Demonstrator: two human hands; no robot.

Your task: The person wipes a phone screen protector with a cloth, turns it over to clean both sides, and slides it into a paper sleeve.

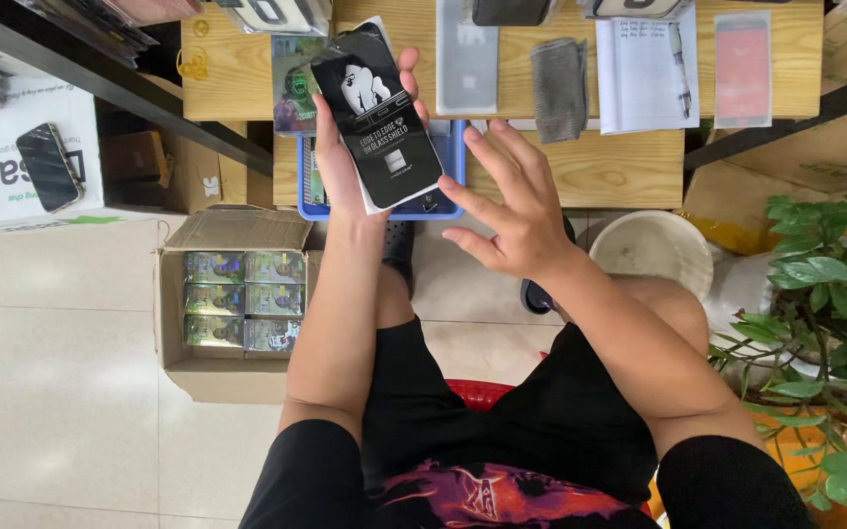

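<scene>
The black flat packet [376, 116], a slim rectangular sleeve with a white figure and pale lettering on its face, is held up over the near edge of the wooden desk [600, 167], tilted so its top leans away to the left. The left hand [345, 157] carries it from beneath: the forearm rises straight up from the lap, the palm lies behind the packet, the thumb runs along its left edge and the fingertips curl over its upper right edge, so this grip is closed on the packet. The right hand [509, 211] hangs just to the right of it, not touching, its grip wide open with fingers spread and pointing up and the thumb stretched out toward the packet's lower corner. Directly under the packet sits a blue plastic basket [458, 162] on the desk's lower shelf. Farther back on the desk lie a grey folded cloth [558, 86], an open notebook [645, 73] and a pink packet [743, 67]. On the floor at left stands an open cardboard box [232, 377] of green shiny packs.
</scene>
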